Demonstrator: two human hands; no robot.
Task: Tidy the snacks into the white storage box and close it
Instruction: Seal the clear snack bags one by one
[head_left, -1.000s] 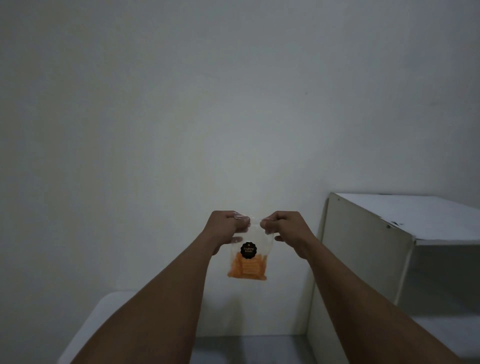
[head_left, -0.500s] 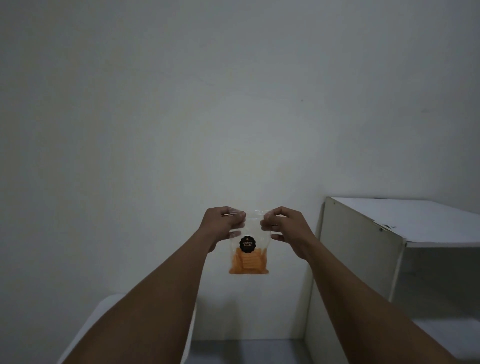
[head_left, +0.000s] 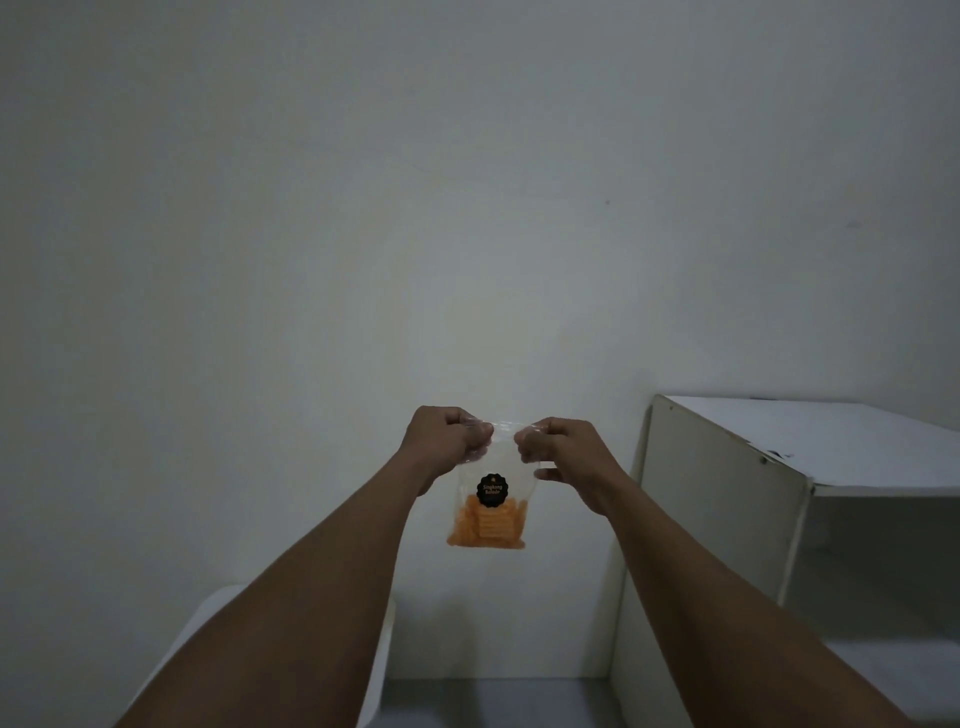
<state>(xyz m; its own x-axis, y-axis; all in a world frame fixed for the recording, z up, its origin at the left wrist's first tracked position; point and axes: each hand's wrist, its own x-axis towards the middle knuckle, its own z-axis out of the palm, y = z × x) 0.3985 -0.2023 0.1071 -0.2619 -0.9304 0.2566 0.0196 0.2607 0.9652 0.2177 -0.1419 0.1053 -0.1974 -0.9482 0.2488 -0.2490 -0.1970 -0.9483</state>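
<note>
A clear snack bag (head_left: 488, 514) with orange sticks inside and a round black label hangs in the air in front of a pale wall. My left hand (head_left: 445, 440) pinches its top left corner and my right hand (head_left: 563, 452) pinches its top right corner, with the bag's top edge stretched between them. A white rounded object, possibly the white storage box (head_left: 382, 654), shows at the bottom left, mostly hidden behind my left forearm.
A white open-fronted shelf unit (head_left: 727, 519) stands at the right, against the wall. A strip of grey floor (head_left: 493, 701) lies between it and the white object at the bottom.
The bag and both hands have stayed together at the same height, with small shifts as the view tilted. My grip on the top corners is unchanged.
</note>
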